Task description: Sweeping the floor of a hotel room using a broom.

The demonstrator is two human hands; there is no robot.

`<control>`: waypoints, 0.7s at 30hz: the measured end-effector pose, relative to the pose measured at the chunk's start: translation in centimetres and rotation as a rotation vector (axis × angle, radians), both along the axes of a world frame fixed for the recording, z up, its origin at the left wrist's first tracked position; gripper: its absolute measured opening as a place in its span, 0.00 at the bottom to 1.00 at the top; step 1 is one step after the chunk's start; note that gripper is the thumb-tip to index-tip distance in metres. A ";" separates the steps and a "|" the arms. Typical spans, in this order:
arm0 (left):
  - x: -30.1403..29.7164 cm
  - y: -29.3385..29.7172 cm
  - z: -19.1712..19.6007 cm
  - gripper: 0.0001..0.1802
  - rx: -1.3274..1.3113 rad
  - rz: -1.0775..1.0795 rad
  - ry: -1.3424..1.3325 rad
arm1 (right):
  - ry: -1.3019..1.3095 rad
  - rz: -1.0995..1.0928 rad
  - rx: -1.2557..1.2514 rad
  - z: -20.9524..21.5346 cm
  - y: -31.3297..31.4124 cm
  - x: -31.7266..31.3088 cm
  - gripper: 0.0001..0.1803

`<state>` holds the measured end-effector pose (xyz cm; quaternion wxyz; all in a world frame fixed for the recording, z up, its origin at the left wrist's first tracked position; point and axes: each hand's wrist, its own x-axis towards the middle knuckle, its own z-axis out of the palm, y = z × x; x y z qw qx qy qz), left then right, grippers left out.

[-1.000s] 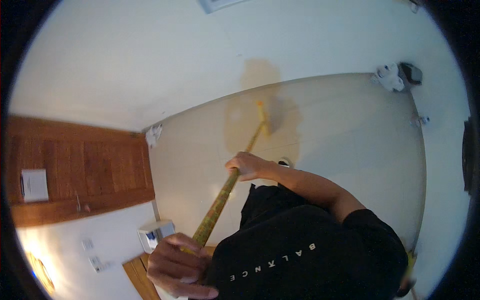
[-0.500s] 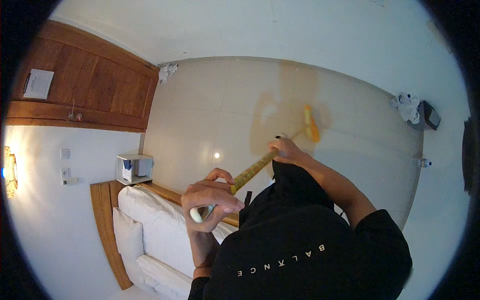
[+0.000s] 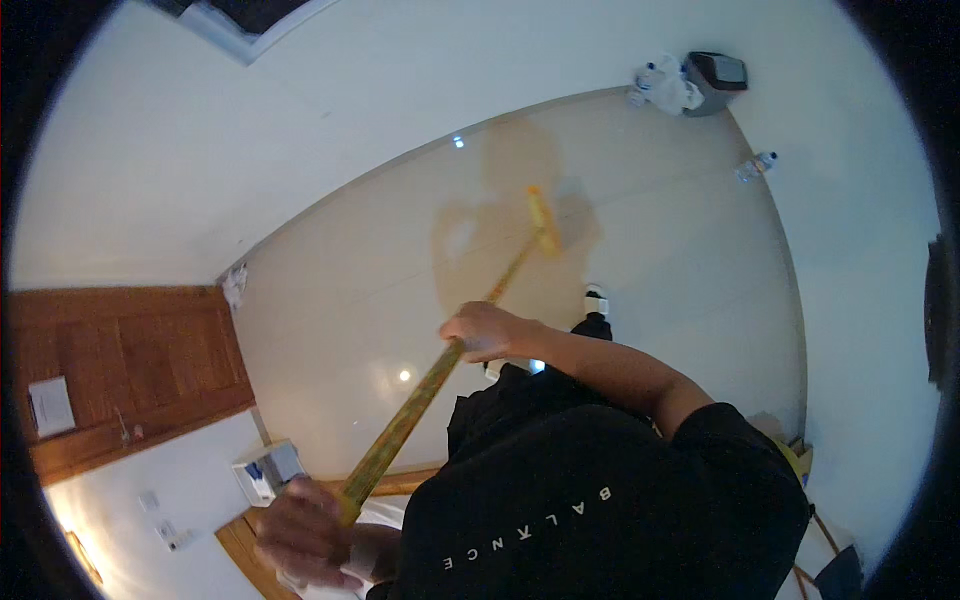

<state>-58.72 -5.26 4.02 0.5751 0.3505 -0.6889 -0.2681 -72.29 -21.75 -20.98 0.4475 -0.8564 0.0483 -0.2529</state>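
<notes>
A broom [image 3: 412, 412] with a yellow-green patterned handle runs diagonally from my lower left out over the floor. My left hand [image 3: 308, 530], blurred by motion, closes round the upper end of the handle. Further down, my right hand [image 3: 485, 332] grips it with fingers wrapped round. The yellow-orange broom head [image 3: 542, 222] is at the floor, ahead of my feet, and looks slightly blurred. Its bristles cannot be made out.
Pale tiles cover the floor [image 3: 680, 260]. By the far wall stand a grey bin [image 3: 715, 82], a white plastic bag [image 3: 672, 88] and a bottle [image 3: 757, 167]. At left are a wooden door [image 3: 130, 370], crumpled white stuff [image 3: 235, 287] and a small white bedside unit [image 3: 268, 472].
My view has turned to the right, and the bin and bottles now sit further up and left in it. Both hands still hold the broom, and its upper end is lower left.
</notes>
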 end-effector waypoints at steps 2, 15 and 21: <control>-1.7 -5.8 -2.3 0.11 0.134 -0.176 -0.132 | 0.280 -0.026 0.113 -1.4 -4.3 -7.6 0.12; -17.6 -22.9 -2.8 0.10 0.253 0.081 -0.105 | 0.260 -0.138 0.186 -6.0 -17.7 -17.3 0.08; -19.6 -25.1 -0.5 0.14 0.113 0.008 -0.227 | 0.224 -0.009 0.257 -1.2 -23.5 -11.8 0.06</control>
